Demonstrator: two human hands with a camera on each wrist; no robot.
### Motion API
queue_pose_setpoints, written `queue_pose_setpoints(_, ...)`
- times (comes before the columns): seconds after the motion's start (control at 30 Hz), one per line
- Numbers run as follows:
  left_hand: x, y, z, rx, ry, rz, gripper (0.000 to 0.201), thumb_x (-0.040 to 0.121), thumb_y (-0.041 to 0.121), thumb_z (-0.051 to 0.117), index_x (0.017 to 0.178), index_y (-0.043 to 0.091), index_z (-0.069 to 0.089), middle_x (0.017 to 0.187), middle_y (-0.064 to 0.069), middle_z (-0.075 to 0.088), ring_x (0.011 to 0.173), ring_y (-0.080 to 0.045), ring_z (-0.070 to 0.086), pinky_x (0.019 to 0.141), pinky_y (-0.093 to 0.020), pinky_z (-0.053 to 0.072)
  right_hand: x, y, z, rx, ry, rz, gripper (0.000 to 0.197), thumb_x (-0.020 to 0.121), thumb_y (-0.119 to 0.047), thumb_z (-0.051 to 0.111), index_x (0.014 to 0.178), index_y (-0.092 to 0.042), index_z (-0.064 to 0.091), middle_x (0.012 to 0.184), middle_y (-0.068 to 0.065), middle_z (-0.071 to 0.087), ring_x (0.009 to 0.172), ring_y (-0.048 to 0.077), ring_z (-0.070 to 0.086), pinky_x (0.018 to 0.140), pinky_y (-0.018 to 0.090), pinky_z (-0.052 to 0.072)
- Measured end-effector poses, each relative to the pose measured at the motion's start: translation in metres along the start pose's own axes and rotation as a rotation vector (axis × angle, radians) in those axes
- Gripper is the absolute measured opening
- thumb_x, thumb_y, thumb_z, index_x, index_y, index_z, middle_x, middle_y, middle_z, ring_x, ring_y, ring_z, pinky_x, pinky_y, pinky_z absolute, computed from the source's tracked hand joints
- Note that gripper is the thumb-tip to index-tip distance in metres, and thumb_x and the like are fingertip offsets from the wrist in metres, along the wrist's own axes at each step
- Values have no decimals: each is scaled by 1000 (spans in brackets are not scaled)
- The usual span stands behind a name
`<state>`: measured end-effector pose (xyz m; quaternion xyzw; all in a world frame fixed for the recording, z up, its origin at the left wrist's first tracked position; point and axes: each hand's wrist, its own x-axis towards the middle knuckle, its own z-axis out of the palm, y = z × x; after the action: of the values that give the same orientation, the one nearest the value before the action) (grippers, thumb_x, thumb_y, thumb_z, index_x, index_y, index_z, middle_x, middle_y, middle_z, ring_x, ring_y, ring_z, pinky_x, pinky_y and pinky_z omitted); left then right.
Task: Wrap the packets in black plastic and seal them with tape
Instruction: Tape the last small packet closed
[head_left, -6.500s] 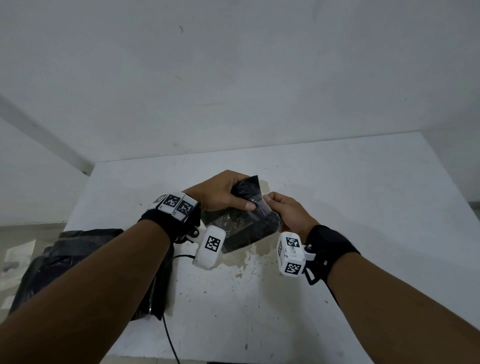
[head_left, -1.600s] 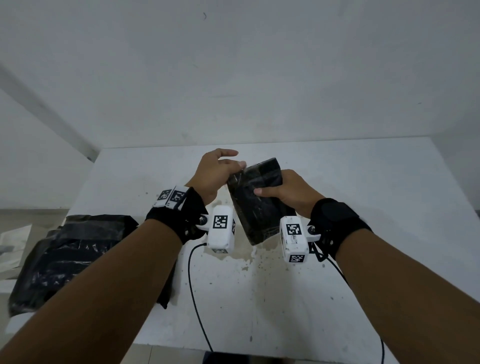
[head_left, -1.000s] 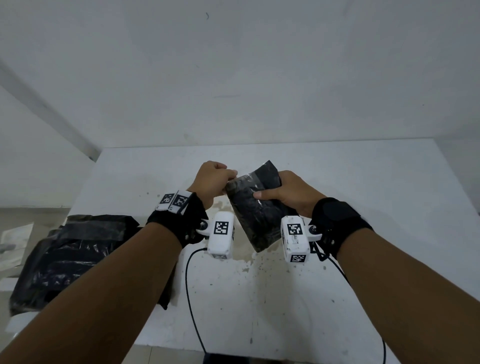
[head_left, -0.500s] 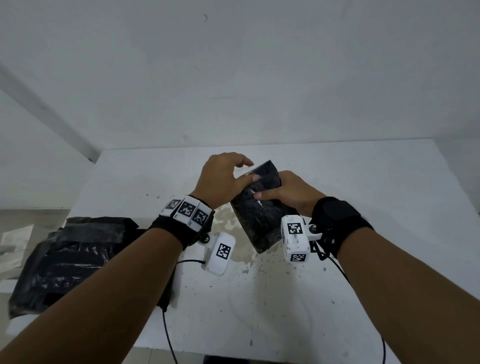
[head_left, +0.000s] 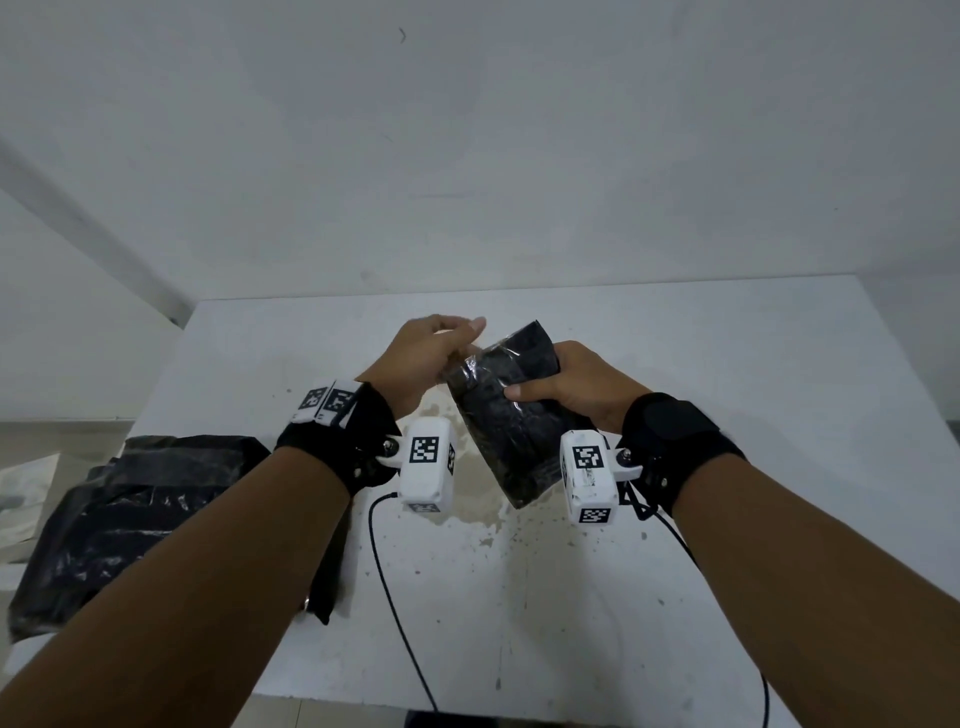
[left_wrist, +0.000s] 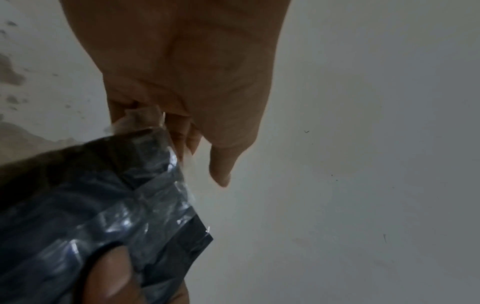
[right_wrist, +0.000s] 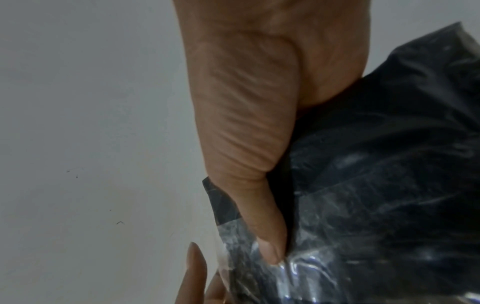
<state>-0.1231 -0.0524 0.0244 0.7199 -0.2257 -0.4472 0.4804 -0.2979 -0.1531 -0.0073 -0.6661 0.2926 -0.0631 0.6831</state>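
Your right hand (head_left: 566, 389) has a firm grip round the black-wrapped packet (head_left: 511, 421), held above the tabletop (head_left: 727, 415); your left hand (head_left: 426, 358) pinches the clear tape (left_wrist: 141, 120) at its edge. You appear mid-seal: next, press that tape flat.

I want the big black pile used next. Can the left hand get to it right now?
Probably not yet. The left hand is pinching clear tape on the wrapped packet. Once free, nothing blocks the way to the black plastic pile.

White counter (head_left: 727, 415), kinda grubby, with brownish stains (head_left: 470, 483) around the middle. A crumpled pile of black plastic (head_left: 119, 525) sits at its 9 o'clock edge, and a black cable (head_left: 395, 582) trails toward 6 o'clock.
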Motion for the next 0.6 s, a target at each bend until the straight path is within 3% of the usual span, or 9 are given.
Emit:
queue_pose_setpoints(0.13,-3,1,2,-24,58,77,25,89,3,69,108,10,54,78,-6,65,71,-14,66,64,-24,51,0,2,2,9,-5,-2,21,81,-10,78,101,-9,74,97,9,76,93,27,73,90,39,56)
queue_pose_setpoints(0.27,-5,-3,3,64,139,54,26,84,2,68,92,16,47,92,-19,69,83,-26,64,75,-37,48,2,-3,5,7,-16,-13,23,81,-10,78,104,-10,74,99,11,76,93,30,72,91,41,57)
queue_pose_setpoints(0.33,-7,-2,4,53,137,-2,34,76,6,69,97,18,46,106,-24,69,85,-27,61,73,-36,46,3,-5,4,2,-15,-18,22,81,-9,78,103,-10,74,98,11,76,93,30,72,92,42,56)
queue_pose_setpoints(0.4,-7,-1,5,30,137,-39,44,77,2,69,110,15,42,110,-22,70,88,-26,61,71,-32,45,3,-5,2,-11,-11,-19,22,81,-10,78,103,-10,74,99,12,76,94,30,72,95,45,55)
queue_pose_setpoints(0.53,-2,-1,6,43,176,-36,40,88,5,67,115,15,39,106,-14,63,79,-19,57,68,-30,45,3,-4,1,-3,-13,-21,23,81,-10,78,104,-9,74,100,13,75,96,32,71,97,50,53)
queue_pose_setpoints(0.6,-2,0,6,22,192,-41,39,89,7,67,116,15,39,101,-13,61,78,-19,60,72,-33,49,3,-4,3,-14,-18,-23,24,82,-10,77,106,-9,73,101,12,75,95,30,72,97,49,53)
